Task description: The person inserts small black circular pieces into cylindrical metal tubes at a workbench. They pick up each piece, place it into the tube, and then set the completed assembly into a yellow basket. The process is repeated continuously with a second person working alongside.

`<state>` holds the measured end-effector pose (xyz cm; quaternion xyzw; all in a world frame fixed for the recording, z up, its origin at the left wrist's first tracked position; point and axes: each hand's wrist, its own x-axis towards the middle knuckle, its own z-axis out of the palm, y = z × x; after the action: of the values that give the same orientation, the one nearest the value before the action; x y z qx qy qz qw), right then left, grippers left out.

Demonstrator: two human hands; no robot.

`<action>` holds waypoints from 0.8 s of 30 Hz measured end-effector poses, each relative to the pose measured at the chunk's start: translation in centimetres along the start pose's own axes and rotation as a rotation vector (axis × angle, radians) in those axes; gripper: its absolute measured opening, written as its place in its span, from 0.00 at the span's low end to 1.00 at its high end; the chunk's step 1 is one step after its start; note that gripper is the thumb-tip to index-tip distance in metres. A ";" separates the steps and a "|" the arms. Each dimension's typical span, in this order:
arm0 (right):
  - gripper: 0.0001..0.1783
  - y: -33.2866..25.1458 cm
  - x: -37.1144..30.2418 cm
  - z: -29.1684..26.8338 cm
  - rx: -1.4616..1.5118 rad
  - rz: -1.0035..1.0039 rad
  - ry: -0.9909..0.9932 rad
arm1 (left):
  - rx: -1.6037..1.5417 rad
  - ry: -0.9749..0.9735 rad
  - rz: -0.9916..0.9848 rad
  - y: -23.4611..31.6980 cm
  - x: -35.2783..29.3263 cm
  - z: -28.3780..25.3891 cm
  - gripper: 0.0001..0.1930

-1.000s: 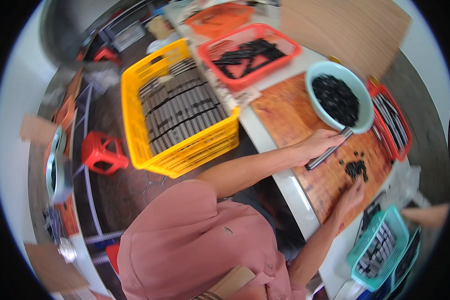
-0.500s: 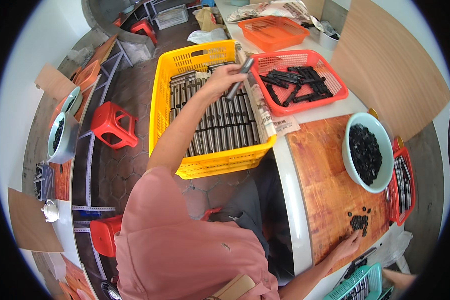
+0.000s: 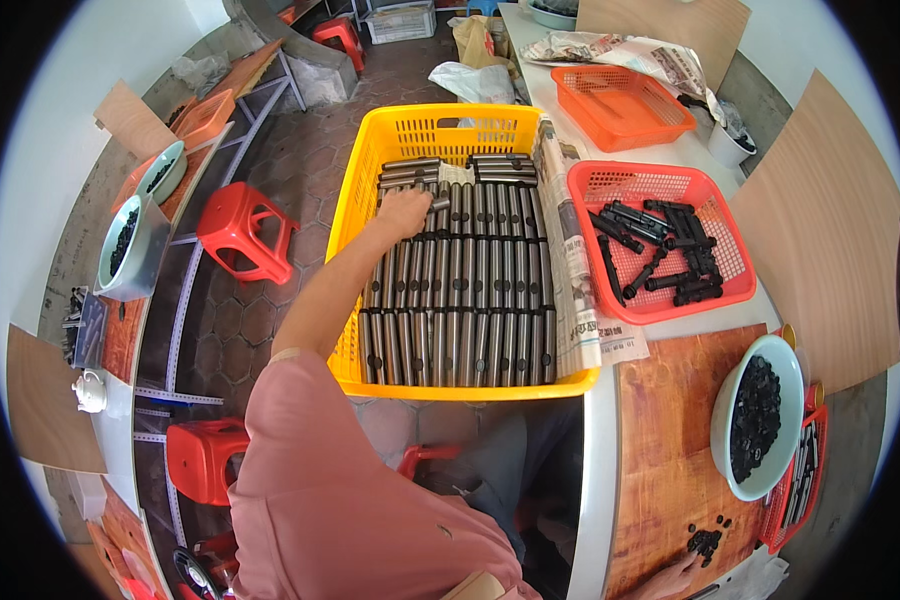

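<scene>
My left hand (image 3: 404, 214) is inside the yellow plastic crate (image 3: 460, 392), its fingers closed around a grey metal tube (image 3: 439, 203). Packed side by side in rows below and around it lie many similar tubes (image 3: 460, 345), several with a dark oval spot. At the lower right, my right hand (image 3: 674, 577) lies on the reddish-brown wooden board (image 3: 660, 430), fingers stretched toward a small heap of black pieces (image 3: 707, 541). Part of that hand is cut off by the lower edge. Above the heap, a pale green bowl (image 3: 722, 440) holds many more black pieces.
Right of the crate stands a red basket (image 3: 660, 312) of black parts, with an orange basket (image 3: 625, 125) behind. Newspaper (image 3: 567, 290) lines the crate's right wall. Another red basket (image 3: 818, 450) holds metal tubes. Red stools (image 3: 242, 232) stand on the tiled floor at left.
My left hand has carried the tube from above the crate's right side down and left among the rows. My right hand stays by the black pieces. The view has shifted.
</scene>
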<state>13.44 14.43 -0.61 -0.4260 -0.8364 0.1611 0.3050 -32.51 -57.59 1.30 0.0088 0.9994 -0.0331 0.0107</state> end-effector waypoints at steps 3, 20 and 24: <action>0.24 -0.7 0.2 0.2 -0.060 -0.010 -0.031 | 0.044 0.159 -0.021 -2.6 2.3 -0.2 0.18; 0.26 -1.4 0.0 0.1 -0.158 -0.027 -0.043 | 0.280 0.489 -0.113 -8.7 14.6 6.2 0.13; 0.25 -2.8 -0.1 -0.4 -0.193 -0.030 -0.074 | 0.139 0.422 -0.234 -9.1 15.3 8.6 0.11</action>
<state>12.01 12.75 1.09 -0.4344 -0.8652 0.0907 0.2336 -47.75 -67.03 -7.04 -0.0993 0.9690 -0.1002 -0.2026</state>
